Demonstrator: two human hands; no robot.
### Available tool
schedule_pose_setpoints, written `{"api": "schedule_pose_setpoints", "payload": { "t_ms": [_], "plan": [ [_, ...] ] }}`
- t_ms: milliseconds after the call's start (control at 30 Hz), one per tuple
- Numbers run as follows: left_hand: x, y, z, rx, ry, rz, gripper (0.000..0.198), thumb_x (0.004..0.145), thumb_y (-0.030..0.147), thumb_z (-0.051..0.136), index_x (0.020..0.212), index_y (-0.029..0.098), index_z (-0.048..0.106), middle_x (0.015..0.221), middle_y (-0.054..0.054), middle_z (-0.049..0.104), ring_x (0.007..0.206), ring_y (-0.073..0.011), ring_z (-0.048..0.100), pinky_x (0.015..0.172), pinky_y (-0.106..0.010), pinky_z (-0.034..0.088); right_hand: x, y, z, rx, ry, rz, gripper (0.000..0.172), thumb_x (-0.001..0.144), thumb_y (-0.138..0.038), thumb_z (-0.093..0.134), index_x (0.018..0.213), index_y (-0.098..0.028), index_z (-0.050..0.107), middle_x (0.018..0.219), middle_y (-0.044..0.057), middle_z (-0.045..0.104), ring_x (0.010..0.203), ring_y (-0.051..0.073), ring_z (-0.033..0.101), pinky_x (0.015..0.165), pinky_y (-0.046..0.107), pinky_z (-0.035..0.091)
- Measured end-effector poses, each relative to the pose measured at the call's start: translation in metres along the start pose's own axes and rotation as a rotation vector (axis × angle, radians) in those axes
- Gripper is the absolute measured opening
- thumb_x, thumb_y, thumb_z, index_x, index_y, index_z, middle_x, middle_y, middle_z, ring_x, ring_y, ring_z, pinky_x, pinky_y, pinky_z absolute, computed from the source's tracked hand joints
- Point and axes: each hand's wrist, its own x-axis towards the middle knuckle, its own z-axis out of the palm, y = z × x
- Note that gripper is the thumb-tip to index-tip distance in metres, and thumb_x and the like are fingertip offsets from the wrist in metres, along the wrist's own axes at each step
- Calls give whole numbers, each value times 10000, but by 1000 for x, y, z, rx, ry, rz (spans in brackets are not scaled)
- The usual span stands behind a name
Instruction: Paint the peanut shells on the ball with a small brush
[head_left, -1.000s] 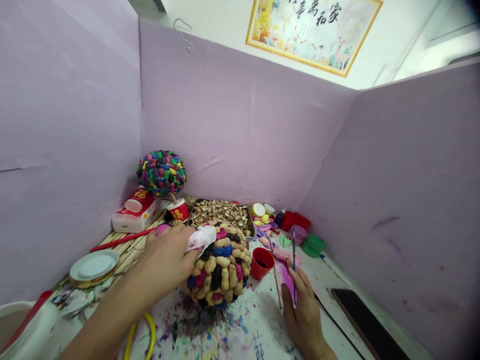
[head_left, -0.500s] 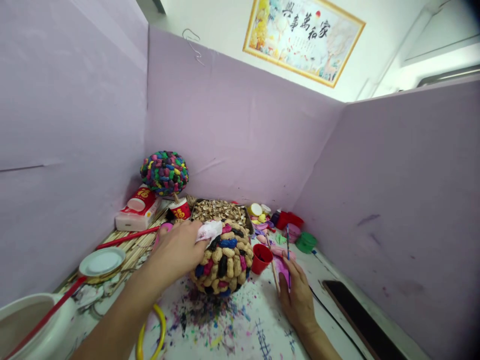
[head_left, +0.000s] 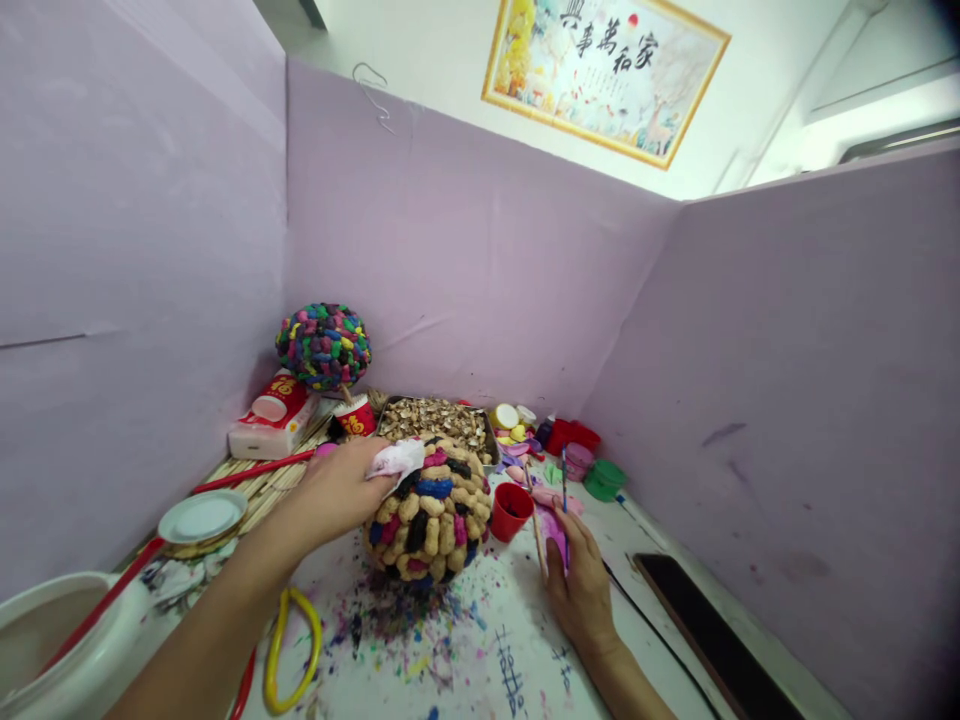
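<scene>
A ball covered in peanuts [head_left: 431,515], some painted blue, black and pink and others bare, stands on the paint-spattered white table. My left hand [head_left: 341,485] is closed on a crumpled white tissue [head_left: 397,460] and rests at the ball's upper left side. To the right, my right hand [head_left: 581,575] has a thin blue paintbrush [head_left: 565,500] between thumb and fingers, over a purple-stained piece [head_left: 551,530]. A second, wooden-handled brush [head_left: 538,545] leans beside the thumb. Between ball and right hand is a red cup [head_left: 511,512] with something dark inside.
Behind the ball lies a tray of shells [head_left: 442,415]. A multicoloured peanut ball [head_left: 324,346] stands at the back left near a tissue pack [head_left: 266,435]. Paint pots [head_left: 604,480] are at back right, a dark flat bar [head_left: 712,635] at right, a white pot [head_left: 97,640] at left.
The view has shifted slightly, so the table things appear a little further left. Both hands keep much the same places, the left still with the tissue on the ball.
</scene>
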Motion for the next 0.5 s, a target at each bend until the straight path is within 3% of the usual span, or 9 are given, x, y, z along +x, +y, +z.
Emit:
{"api": "schedule_pose_setpoints", "payload": {
  "t_ms": [133, 267, 400, 500],
  "plan": [
    [-4, 6, 3, -85, 24, 63, 241, 734, 263, 442, 865, 204, 635, 931, -54, 713, 916, -260, 635, 797, -331, 467, 4, -1, -6, 63, 28, -10, 428, 951, -247, 421, 1378, -211, 415, 1266, 139, 595, 1196, 280, 550, 931, 521, 514],
    [-10, 9, 15, -163, 128, 49, 327, 687, 313, 489, 937, 212, 674, 1029, -54, 722, 998, -292, 628, 872, -345, 477, 4, 2, -12, 168, 53, -17, 470, 938, -201, 443, 1405, -221, 391, 1262, 139, 601, 1217, 293, 537, 949, 553, 494],
    [-22, 5, 28, -193, 248, -47, 474, 673, 406, 531, 1066, 183, 673, 1175, -94, 694, 1105, -350, 596, 998, -422, 423, -2, -4, -19, 294, 78, -19, 514, 922, -161, 453, 1424, -221, 363, 1309, 153, 574, 1259, 301, 511, 971, 555, 479],
    [-31, 4, 34, -230, 270, -108, 549, 677, 480, 564, 1126, 180, 663, 1246, -108, 668, 1185, -371, 554, 1034, -445, 398, -6, -22, -26, 395, 68, -27, 536, 902, -196, 505, 1418, -221, 363, 1311, 143, 582, 1224, 286, 551, 937, 487, 522]
  ]
}}
